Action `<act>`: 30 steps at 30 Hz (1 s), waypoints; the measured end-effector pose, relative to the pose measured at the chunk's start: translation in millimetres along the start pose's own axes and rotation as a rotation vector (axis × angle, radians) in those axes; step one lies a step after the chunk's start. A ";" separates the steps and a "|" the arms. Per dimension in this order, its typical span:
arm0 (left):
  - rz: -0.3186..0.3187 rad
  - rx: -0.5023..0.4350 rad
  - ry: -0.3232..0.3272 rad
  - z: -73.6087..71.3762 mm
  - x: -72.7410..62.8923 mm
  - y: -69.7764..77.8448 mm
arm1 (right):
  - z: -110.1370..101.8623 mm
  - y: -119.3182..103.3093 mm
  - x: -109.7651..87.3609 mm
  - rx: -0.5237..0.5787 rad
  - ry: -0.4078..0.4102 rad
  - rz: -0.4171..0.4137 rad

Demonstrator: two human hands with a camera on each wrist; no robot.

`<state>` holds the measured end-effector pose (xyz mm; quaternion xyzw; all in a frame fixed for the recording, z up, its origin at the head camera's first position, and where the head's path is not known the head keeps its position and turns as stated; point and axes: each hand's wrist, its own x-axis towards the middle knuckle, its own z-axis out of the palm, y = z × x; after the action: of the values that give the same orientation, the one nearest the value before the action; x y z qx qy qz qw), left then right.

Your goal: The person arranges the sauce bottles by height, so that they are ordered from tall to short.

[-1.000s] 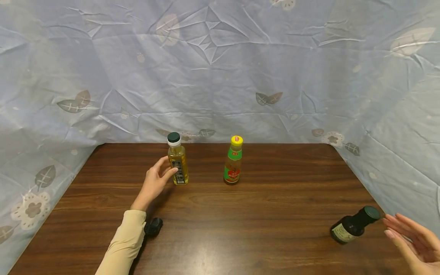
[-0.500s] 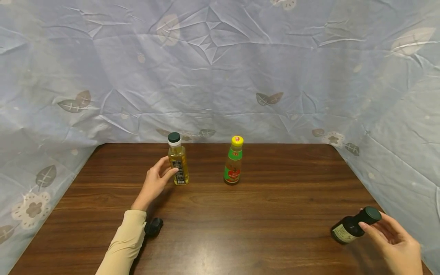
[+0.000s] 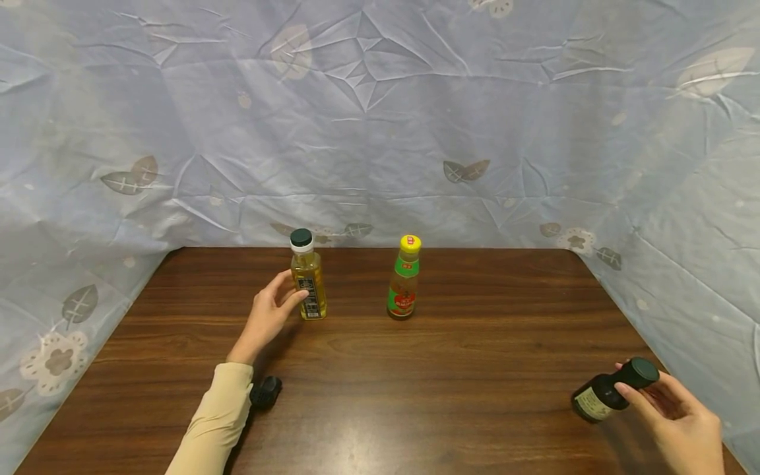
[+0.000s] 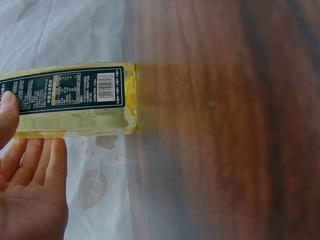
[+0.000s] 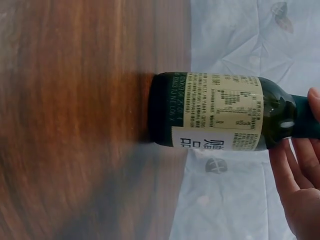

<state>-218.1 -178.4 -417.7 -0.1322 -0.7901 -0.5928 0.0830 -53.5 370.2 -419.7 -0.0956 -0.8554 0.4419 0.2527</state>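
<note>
On the left of the head view, my left hand [image 3: 272, 315] holds a clear bottle of yellow oil [image 3: 313, 285] with a dark green cap, thumb on one side and fingers behind. The left wrist view shows the oil bottle's dark label [image 4: 65, 90] with a barcode. My right hand [image 3: 683, 415] grips a dark green glass bottle [image 3: 600, 397] by its neck, at the right side of the table. Its cream label [image 5: 225, 105] faces the right wrist camera. Both bottles appear to stand on the table. A sauce bottle [image 3: 402, 284] with a yellow cap and green-and-red label stands between the hands, untouched.
The brown wooden table [image 3: 415, 382] has a patterned pale cloth [image 3: 380, 132] hanging behind it and along its sides. A black device [image 3: 265, 393] sits at the left wrist, beside the cream sleeve [image 3: 216, 412].
My right hand has come in from the right edge and taken the dark green bottle by the neck. The left hand keeps its hold on the oil bottle without visible movement.
</note>
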 end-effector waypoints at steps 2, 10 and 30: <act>0.001 0.001 0.001 0.3 0.7 -4.0 | 0.9 -0.9 0.4 0.003 0.017 0.012; 0.002 -0.030 0.012 0.1 7.7 -33.1 | 2.2 -5.2 2.6 0.038 0.057 0.054; -0.009 0.009 0.004 -0.3 0.8 -2.3 | 12.3 -24.8 20.1 0.031 -0.044 -0.140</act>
<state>-219.6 -179.3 -419.4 -0.1268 -0.7932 -0.5899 0.0825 -75.5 354.6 -398.8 -0.0220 -0.8585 0.4382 0.2655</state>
